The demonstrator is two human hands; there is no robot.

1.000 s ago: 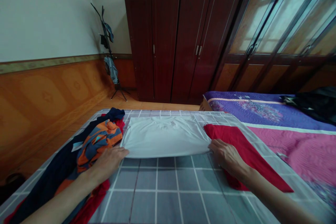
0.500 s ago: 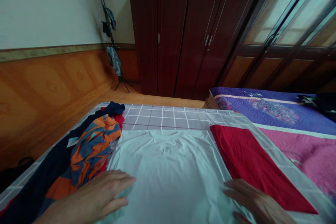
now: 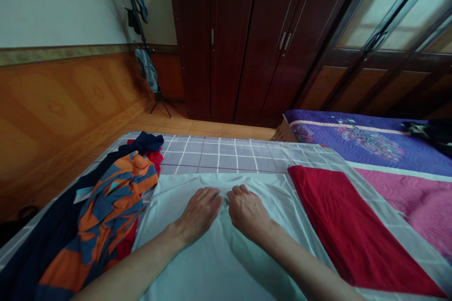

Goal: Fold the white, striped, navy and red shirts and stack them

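A white T-shirt (image 3: 183,263) lies spread out on the checked cloth, its neckline at the far end. Just below the neckline, my left hand (image 3: 202,208) rests on the shirt with its fingers curled in and pinching the fabric. Close beside it, my right hand (image 3: 247,209) is closed on the fabric in the same way, a small gap between the two. The fingertips are partly hidden under the hands. To the right lies a folded red garment (image 3: 356,225), apart from both hands.
On the left, an orange and grey-blue striped garment (image 3: 116,202) is heaped over dark navy clothing (image 3: 84,183). The checked cloth (image 3: 219,150) covers the surface. Beyond stand a coat rack (image 3: 141,33), a dark wardrobe (image 3: 233,47) and a bed with a purple cover (image 3: 339,136).
Both hands have moved inward and forward from the shirt's sides to just below its neckline. Their spread fingers have closed on the fabric. The view has shifted slightly.
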